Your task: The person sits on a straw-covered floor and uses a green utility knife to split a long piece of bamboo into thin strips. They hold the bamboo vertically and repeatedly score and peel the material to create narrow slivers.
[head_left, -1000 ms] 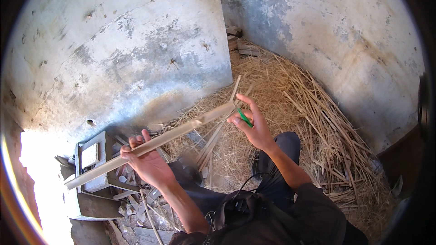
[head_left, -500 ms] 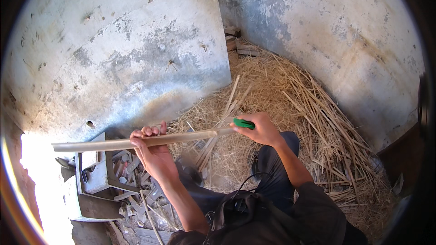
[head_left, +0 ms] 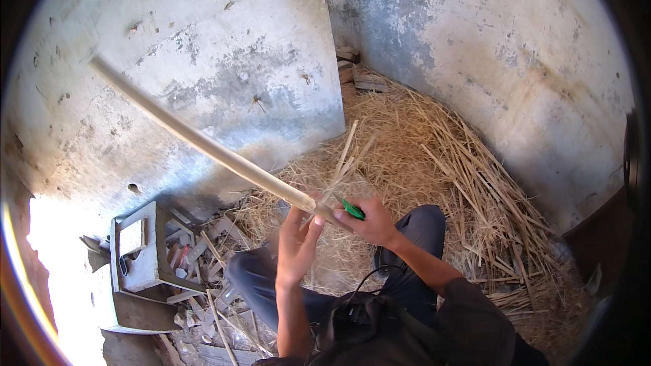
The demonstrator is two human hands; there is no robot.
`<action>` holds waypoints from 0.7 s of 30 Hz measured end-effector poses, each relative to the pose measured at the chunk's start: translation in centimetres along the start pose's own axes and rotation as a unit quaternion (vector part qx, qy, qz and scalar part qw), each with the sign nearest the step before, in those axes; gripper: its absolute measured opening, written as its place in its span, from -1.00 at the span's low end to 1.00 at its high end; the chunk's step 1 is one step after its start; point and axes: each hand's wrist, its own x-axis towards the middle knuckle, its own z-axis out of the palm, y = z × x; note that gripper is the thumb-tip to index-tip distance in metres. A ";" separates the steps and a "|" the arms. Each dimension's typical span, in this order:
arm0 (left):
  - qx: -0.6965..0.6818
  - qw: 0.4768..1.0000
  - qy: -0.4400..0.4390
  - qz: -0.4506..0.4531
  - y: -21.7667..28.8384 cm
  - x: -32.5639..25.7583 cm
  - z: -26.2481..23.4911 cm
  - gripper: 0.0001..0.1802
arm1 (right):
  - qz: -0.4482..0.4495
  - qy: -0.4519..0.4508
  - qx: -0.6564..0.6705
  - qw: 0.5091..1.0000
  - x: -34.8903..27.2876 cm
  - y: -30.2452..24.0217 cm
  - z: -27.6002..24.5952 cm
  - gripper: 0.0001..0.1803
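Note:
A long pale bamboo pole (head_left: 203,142) slants from the upper left down to my hands, with its near end between them. My left hand (head_left: 296,247) is closed around the pole close to that end, thumb on top. In my right hand (head_left: 374,224) is a green-handled knife (head_left: 352,209), held against the pole's near end. Its blade is hard to make out against the pale strips there. Beneath my hands, straw-like shavings (head_left: 332,257) spread between my bent legs.
A heap of shavings and split strips (head_left: 475,210) curves along the right wall (head_left: 502,74). At the left stands a worn, open box-like frame (head_left: 139,264), with broken scraps (head_left: 224,237) beside it. A peeling wall panel (head_left: 271,61) rises ahead, behind the pole.
The pole's far end has swung up from level at the left. My left hand has moved right along it, close to my right hand, which has shifted slightly down and left with the knife.

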 end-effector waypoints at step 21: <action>0.052 0.990 0.120 -0.050 2.2 -4.0 -0.3 -0.68 | -0.338 0.042 -0.197 0.919 1.8 -4.4 -2.6 -0.58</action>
